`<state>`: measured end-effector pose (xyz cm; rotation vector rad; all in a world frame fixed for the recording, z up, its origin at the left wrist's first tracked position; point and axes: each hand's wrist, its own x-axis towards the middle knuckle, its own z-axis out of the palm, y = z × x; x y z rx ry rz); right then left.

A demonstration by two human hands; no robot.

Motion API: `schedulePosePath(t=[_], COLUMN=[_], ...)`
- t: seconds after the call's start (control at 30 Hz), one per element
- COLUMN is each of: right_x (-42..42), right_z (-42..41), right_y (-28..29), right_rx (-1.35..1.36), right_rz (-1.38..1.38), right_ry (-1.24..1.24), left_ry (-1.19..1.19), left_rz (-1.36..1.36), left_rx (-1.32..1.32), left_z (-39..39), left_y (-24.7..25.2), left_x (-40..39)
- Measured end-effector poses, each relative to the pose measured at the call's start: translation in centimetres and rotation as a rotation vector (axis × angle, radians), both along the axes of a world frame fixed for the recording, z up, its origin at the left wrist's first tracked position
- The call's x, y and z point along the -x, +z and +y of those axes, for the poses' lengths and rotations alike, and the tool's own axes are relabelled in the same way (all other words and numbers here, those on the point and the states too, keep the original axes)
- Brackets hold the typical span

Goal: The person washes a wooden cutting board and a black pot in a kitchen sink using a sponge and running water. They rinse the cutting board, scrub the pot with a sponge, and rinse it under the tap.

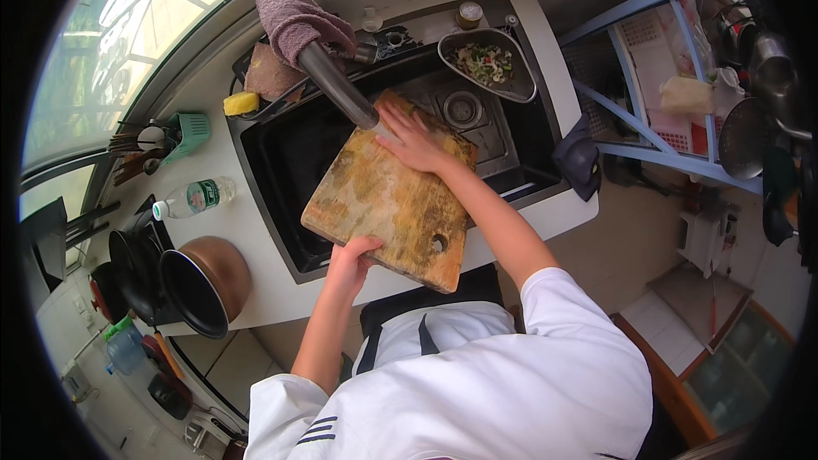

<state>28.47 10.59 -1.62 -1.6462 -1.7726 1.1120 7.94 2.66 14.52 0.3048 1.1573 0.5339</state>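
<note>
A stained wooden cutting board (390, 198) is tilted over the black double sink (275, 160). My left hand (351, 262) grips its near left edge, thumb on top and fingers hidden underneath. Flat on the board's far part lies my right hand (415, 144), fingers slightly spread. The dark tubular faucet (339, 86) ends just above the board, beside my right fingertips, and what looks like water runs from it. A round hole (439, 243) pierces the board's near right corner.
A triangular strainer basket (534, 92) with food scraps sits in the sink's far right corner. A purple towel (294, 19) wraps the faucet. Left on the counter are a yellow sponge (241, 103), a plastic bottle (198, 198) and a copper-coloured pot (220, 268). A dark cloth (577, 156) hangs at the right edge.
</note>
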Motion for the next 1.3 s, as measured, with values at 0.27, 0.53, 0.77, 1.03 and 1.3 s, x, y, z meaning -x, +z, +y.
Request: schedulePosePath(t=[0.27, 0.53, 0.77, 1.03, 1.3], right_x=[1.6, -4.2, 1.3, 2.1, 3.1], right_z=[-5.6, -7.8, 1.2, -8.4, -2.0], right_y=[2.2, -0.7, -2.4, 5.7, 1.4], right_rx=[0.000, 0.167, 0.183, 0.135, 0.515], right_rz=[-0.075, -0.027, -0.017, 0.763, 2.123], right_ry=[0.169, 0.034, 0.004, -0.042, -1.248], left_ry=[0.166, 0.166, 0.129, 0.121, 0.045], left_rz=[0.033, 0.078, 0.080, 0.161, 0.303], left_rx=[0.072, 0.013, 0.023, 0.035, -0.007], left_z=[-1.3, -1.8, -1.8, -2.4, -4.7], left_y=[-1.9, -0.6, 0.3, 1.0, 3.7], left_x=[1.1, 0.1, 0.0, 2.1, 6.9])
